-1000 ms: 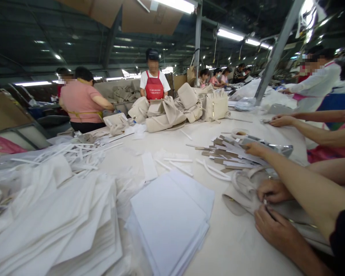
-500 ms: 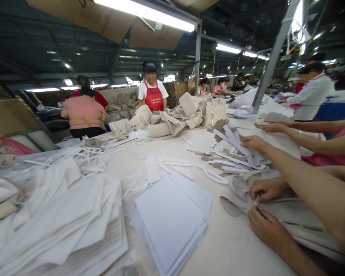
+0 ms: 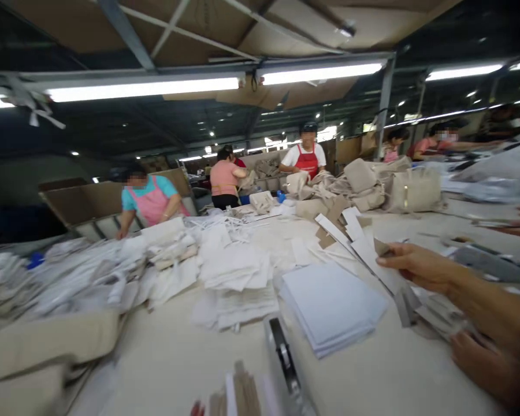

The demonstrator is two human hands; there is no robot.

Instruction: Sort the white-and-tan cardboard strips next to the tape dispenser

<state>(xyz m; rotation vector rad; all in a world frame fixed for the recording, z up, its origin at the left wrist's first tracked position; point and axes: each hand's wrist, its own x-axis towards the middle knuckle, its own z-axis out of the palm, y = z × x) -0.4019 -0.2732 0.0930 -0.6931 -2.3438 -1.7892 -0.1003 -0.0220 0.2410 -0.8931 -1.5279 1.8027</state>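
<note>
Your right hand point(image 3: 418, 267) reaches in over the white desk point(image 3: 173, 364), its fingers pinched on a fan of long, thin white and brown card strips point(image 3: 359, 234) that slant away from you. Of your left hand point(image 3: 197, 409), only a blurred fingertip shows at the bottom edge, so you cannot tell its grip; just beside it stands a bundle of brown and white strips point(image 3: 245, 393). Between your hands lie a grey-and-black metal tool point(image 3: 281, 349), blurred, and a stack of flat, bluish-white sheets point(image 3: 331, 300). Beige bags point(image 3: 413, 188) are heaped farther back.
</note>
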